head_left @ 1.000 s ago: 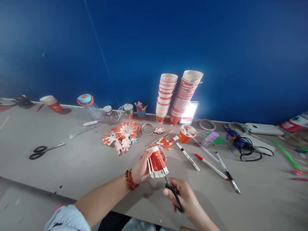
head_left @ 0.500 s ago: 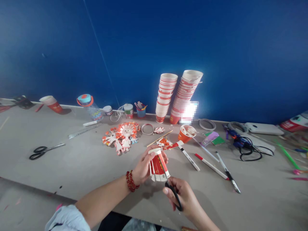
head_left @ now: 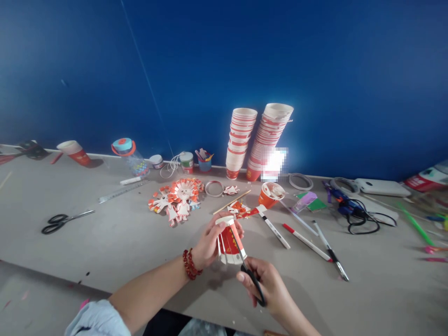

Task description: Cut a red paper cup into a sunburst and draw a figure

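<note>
My left hand [head_left: 209,240] is closed around a red and white paper cup [head_left: 228,245], held tilted above the table. Its side is slit into several strips. My right hand [head_left: 264,280] grips the black handles of a pair of scissors [head_left: 257,290], whose blades lie along the cup wall at its right side. Just beyond the cup are red and white paper scraps [head_left: 241,208]. A black and white marker [head_left: 276,229] lies to the right of them. Left of the scraps sit cut-paper figures [head_left: 183,205] with fringed orange heads.
Two tall stacks of paper cups [head_left: 241,144] stand by the blue wall. An orange cup with scraps [head_left: 270,195] is in front of them. Other scissors [head_left: 66,220] and a ruler [head_left: 121,192] lie left; a red-capped marker [head_left: 308,242], a pen [head_left: 331,252] and a glue gun [head_left: 350,205] lie right.
Almost nothing differs. Both hands keep their hold on the cup and scissors in nearly the same place, and the view has shifted very slightly.
</note>
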Demonstrator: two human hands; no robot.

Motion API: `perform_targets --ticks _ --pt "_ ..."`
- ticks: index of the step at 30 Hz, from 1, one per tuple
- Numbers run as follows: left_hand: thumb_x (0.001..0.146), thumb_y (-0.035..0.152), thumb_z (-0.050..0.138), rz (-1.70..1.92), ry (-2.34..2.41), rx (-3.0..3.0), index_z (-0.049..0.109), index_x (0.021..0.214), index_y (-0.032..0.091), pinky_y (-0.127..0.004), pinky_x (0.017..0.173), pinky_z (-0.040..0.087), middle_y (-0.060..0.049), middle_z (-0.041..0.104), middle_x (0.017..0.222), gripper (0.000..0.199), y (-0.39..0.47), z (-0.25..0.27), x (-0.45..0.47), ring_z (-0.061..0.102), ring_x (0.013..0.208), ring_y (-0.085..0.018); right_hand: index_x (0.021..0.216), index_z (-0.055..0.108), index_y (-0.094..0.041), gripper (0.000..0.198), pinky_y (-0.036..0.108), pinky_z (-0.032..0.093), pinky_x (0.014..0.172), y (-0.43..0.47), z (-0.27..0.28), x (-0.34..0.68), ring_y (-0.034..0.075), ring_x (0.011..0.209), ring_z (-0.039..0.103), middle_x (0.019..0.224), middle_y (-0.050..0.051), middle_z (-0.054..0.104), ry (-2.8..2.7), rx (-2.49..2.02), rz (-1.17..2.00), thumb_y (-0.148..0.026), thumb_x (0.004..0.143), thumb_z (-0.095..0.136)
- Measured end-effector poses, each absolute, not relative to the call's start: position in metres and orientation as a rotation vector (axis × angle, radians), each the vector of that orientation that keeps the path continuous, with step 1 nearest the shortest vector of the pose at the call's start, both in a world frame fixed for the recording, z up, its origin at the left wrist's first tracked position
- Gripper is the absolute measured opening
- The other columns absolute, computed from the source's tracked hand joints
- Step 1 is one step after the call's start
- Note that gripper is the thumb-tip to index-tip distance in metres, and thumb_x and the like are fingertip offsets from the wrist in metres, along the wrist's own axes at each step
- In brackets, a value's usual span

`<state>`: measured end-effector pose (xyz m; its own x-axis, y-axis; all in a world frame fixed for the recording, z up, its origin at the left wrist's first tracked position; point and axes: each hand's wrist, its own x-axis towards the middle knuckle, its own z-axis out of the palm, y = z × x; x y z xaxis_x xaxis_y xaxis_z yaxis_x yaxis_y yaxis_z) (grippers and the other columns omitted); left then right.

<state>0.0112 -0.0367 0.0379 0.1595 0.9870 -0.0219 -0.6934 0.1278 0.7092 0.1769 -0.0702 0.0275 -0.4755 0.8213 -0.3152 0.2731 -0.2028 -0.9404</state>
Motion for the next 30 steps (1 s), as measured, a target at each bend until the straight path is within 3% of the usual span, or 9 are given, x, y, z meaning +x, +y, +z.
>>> perform_targets --ticks 23,30 --pt "0.085 0.039 0.065 1.302 0.652 0.773 0.054 0.111 0.019 -0.032 0.073 0.052 -0.007 0.07 0.093 0.034 -0.035 0.033 0.005 0.067 0.086 -0.022 0.055 0.033 -0.023 0.065 0.019 0.023 0.035 -0.069 0.018 0.185 0.006 0.031 0.034 0.036 -0.009 0.035 -1.682 -1.355 1.6 -0.081 0.063 0.063" --pt "0.084 0.037 0.065 1.339 0.645 0.659 0.058 0.107 0.017 -0.034 0.075 0.053 -0.007 0.071 0.091 0.031 -0.03 0.034 0.005 0.068 0.084 -0.023 0.062 0.034 -0.023 0.062 0.02 0.028 0.041 -0.068 0.029 0.188 0.01 0.038 0.047 0.044 -0.006 0.046 -1.73 -1.23 1.723 -0.081 0.068 0.056"
